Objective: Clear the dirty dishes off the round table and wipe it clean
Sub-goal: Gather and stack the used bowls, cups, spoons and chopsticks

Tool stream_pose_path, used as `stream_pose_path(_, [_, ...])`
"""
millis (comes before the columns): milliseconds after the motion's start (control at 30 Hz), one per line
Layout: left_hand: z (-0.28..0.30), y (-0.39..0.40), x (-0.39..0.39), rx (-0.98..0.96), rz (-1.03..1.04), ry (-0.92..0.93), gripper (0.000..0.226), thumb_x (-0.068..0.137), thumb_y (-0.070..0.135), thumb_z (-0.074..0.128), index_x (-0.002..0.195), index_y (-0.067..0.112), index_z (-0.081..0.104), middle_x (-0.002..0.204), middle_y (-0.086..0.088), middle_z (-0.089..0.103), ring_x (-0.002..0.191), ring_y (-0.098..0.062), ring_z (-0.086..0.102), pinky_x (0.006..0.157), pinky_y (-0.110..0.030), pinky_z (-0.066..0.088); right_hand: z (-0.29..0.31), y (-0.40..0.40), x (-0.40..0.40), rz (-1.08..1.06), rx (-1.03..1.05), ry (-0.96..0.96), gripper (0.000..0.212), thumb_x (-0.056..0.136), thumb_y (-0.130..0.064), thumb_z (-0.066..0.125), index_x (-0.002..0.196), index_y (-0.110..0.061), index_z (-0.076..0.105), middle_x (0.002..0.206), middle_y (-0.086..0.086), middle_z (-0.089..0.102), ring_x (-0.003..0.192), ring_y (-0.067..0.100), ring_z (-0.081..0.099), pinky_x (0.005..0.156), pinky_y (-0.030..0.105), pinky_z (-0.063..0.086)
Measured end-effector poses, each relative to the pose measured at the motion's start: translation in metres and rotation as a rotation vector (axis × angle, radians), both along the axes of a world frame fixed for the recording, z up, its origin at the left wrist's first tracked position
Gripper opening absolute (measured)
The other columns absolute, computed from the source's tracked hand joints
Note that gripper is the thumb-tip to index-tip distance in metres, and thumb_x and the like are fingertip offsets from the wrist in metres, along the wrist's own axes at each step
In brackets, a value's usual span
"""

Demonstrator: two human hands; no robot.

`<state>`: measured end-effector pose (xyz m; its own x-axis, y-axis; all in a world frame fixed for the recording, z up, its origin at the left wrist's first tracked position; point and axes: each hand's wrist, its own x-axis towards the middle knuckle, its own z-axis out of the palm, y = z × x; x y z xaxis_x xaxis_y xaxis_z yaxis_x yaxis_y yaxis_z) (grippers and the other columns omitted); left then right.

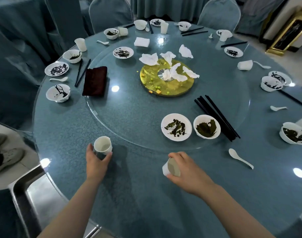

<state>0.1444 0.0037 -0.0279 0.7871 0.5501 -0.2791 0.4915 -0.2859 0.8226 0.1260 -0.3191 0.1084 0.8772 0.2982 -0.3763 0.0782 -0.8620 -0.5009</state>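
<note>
Head view shows someone standing at the near edge of the round table (64, 127), a white cup in each hand. Left hand (95, 162) curls its fingers round the base of an upright cup (103, 145), mouth up, which seems to rest on the glass near the edge. Right hand (186, 170) grips a second cup (171, 169) from above, tipped on its side and apparently lifted off the glass, with its mouth turned toward the person and its long axis running roughly away across the table.

I'd judge this the clearing step, barely begun: dirty bowls, saucers, spoons, black chopsticks (217, 117) and crumpled napkins (171, 73) lie all round, and a dark red cloth (95, 81) sits folded on the turntable, unused. Next would likely be nesting one cup in the other, which calls for righting the tilted one and lining up the mouths, or dropping both into the steel bin (28, 194) just beside the table at the left.
</note>
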Motion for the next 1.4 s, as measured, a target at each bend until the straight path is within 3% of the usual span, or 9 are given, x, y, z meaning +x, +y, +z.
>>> stream_pose_path(133, [0.004, -0.002, 0.013, 0.001, 0.003, -0.064, 0.072, 0.079, 0.029, 0.079, 0.137, 0.023, 0.036, 0.127, 0.000, 0.055, 0.114, -0.024, 0.057, 0.101, -0.045, 0.045, 0.001, -0.001, -0.001, -0.010, -0.030, 0.020, 0.061, 0.090, -0.045, 0.058, 0.143, -0.031, 0.032, 0.142, -0.011, 0.033, 0.133, 0.012, 0.032, 0.105, 0.030, 0.038])
stream_pose_path(300, [0.015, -0.021, 0.014, 0.040, -0.066, -0.151, 0.061, 0.079, 0.019, 0.079, 0.129, 0.018, 0.045, 0.121, 0.000, 0.055, 0.112, -0.021, 0.054, 0.095, -0.035, 0.044, 0.004, -0.012, -0.004, -0.116, 0.030, 0.029, 0.072, 0.086, -0.045, 0.064, 0.146, -0.028, 0.027, 0.148, -0.010, 0.033, 0.135, 0.011, 0.033, 0.107, 0.025, 0.031])
stream_pose_path(400, [0.021, -0.047, 0.007, 0.063, -0.190, -0.199, 0.061, 0.074, 0.012, 0.082, 0.125, 0.015, 0.050, 0.116, 0.001, 0.053, 0.110, -0.023, 0.054, 0.094, -0.034, 0.044, 0.009, -0.019, -0.003, -0.213, 0.124, -0.011, 0.068, 0.084, -0.046, 0.068, 0.140, -0.031, 0.033, 0.141, -0.015, 0.038, 0.126, 0.007, 0.040, 0.098, 0.021, 0.033])
stream_pose_path(500, [0.029, -0.079, 0.001, 0.154, -0.366, -0.242, 0.067, 0.069, 0.010, 0.085, 0.127, 0.016, 0.051, 0.119, 0.001, 0.054, 0.113, -0.022, 0.050, 0.098, -0.038, 0.041, 0.015, -0.024, 0.001, -0.291, 0.266, -0.066, 0.064, 0.081, -0.043, 0.072, 0.135, -0.034, 0.039, 0.133, -0.017, 0.041, 0.118, 0.005, 0.045, 0.100, 0.025, 0.039])
stream_pose_path(600, [0.047, -0.114, -0.003, 0.202, -0.550, -0.321, 0.069, 0.069, 0.019, 0.084, 0.129, 0.020, 0.051, 0.123, 0.005, 0.053, 0.115, -0.015, 0.047, 0.102, -0.028, 0.035, 0.022, -0.026, 0.007, -0.296, 0.371, -0.124, 0.063, 0.079, -0.039, 0.076, 0.132, -0.033, 0.043, 0.126, -0.017, 0.044, 0.115, 0.004, 0.048, 0.102, 0.027, 0.043])
stream_pose_path(833, [0.087, -0.177, -0.008, 0.160, -0.806, -0.413, 0.067, 0.073, 0.036, 0.076, 0.133, 0.024, 0.048, 0.128, 0.008, 0.045, 0.124, -0.004, 0.043, 0.106, -0.016, 0.033, 0.029, -0.047, 0.012, -0.095, 0.319, -0.188, 0.066, 0.082, -0.042, 0.072, 0.138, -0.032, 0.040, 0.134, -0.019, 0.038, 0.113, -0.010, 0.037, 0.093, 0.004, 0.032])
stream_pose_path(1033, [0.104, -0.209, -0.013, 0.202, -0.837, -0.414, 0.068, 0.073, 0.037, 0.061, 0.138, 0.029, 0.043, 0.129, 0.013, 0.041, 0.122, -0.001, 0.043, 0.104, -0.014, 0.035, 0.024, -0.059, 0.010, -0.179, 0.328, -0.161, 0.067, 0.078, -0.045, 0.075, 0.135, -0.030, 0.042, 0.130, -0.013, 0.050, 0.117, 0.004, 0.049, 0.100, 0.024, 0.042])
stream_pose_path(1267, [0.106, -0.226, -0.012, 0.209, -0.874, -0.366, 0.075, 0.071, 0.031, 0.077, 0.139, 0.030, 0.044, 0.127, 0.019, 0.045, 0.115, 0.001, 0.050, 0.097, -0.018, 0.043, 0.021, -0.081, 0.018, -0.102, 0.323, -0.099, 0.061, 0.074, -0.046, 0.078, 0.127, -0.035, 0.048, 0.118, -0.016, 0.060, 0.108, 0.003, 0.056, 0.095, 0.028, 0.048])
stream_pose_path(1400, [0.106, -0.234, -0.012, 0.173, -0.837, -0.347, 0.078, 0.069, 0.044, 0.074, 0.138, 0.022, 0.045, 0.126, 0.016, 0.050, 0.112, 0.007, 0.049, 0.094, -0.005, 0.036, 0.017, -0.091, 0.021, -0.106, 0.315, -0.079, 0.067, 0.074, -0.050, 0.077, 0.132, -0.036, 0.047, 0.123, -0.015, 0.061, 0.111, 0.003, 0.056, 0.097, 0.029, 0.048])
